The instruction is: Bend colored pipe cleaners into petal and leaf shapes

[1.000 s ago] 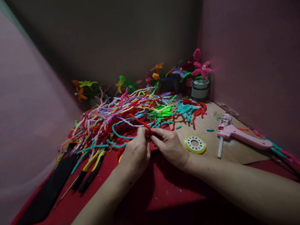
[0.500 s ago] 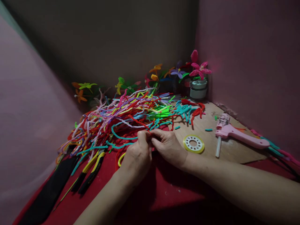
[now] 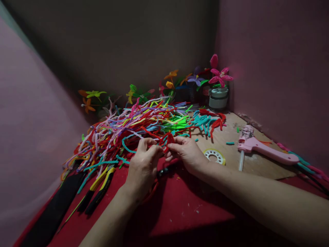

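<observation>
Between my two hands is a red pipe cleaner [image 3: 169, 140], bent into a loop like a petal. The fingertips of my right hand [image 3: 187, 152] pinch its right side. My left hand [image 3: 146, 159] is closed at the thumb and forefinger on the lower left end of the same red piece; the exact grip is partly hidden. Just behind my hands lies a big heap of pipe cleaners [image 3: 123, 120] in many colours. A teal pipe cleaner [image 3: 124, 143] curls out of the heap beside my left hand.
Pliers [image 3: 100, 190] with yellow and black handles lie at left near a black strap-like piece [image 3: 55, 209]. At right, a board [image 3: 257, 169] carries a pink glue gun [image 3: 269, 152] and a yellow tape roll [image 3: 214, 156]. Pipe-cleaner flowers [image 3: 220, 76] stand along the back.
My hands have moved slightly apart, my left hand going left. The red loop now shows between the fingers, where before the fingertips met and mostly covered it.
</observation>
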Demonstrator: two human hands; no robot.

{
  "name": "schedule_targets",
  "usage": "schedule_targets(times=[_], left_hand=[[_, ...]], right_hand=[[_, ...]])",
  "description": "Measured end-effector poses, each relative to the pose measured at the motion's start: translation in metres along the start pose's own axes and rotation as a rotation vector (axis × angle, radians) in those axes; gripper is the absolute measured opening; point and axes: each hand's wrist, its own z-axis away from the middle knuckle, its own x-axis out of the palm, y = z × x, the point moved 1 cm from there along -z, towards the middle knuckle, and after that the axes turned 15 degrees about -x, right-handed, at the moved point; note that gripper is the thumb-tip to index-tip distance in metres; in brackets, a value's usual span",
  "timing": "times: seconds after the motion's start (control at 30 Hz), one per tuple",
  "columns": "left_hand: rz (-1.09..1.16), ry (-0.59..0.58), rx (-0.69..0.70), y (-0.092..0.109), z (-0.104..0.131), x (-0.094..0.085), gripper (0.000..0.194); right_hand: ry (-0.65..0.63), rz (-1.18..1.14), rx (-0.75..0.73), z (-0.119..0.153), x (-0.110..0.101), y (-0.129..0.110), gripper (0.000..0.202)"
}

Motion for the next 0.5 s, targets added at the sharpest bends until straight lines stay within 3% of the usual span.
schedule_targets(times=[0.07, 0.2, 0.27, 0.5], left_hand=[[0.125, -0.071, -0.074, -0.001, -0.003, -0.002, 0.013], [0.307, -0.345, -0.297, -0.001, -0.007, -0.005, 0.015], [0.32, -0.346, -0.318, 0.0, -0.007, -0.007, 0.012], [0.226, -0.252, -0.184, 0.005, -0.004, -0.013, 0.014]], right_hand=[[-0.011, -0.05, 0.001, 0.001, 0.001, 0.002, 0.011], [-0.021, -0.109, 0.031, 0.004, 0.003, 0.006, 0.012], [-0.023, -0.108, 0.04, 0.005, 0.004, 0.006, 0.011], [-0.11, -0.068, 0.019, 0.008, 0.005, 0.008, 0.003]])
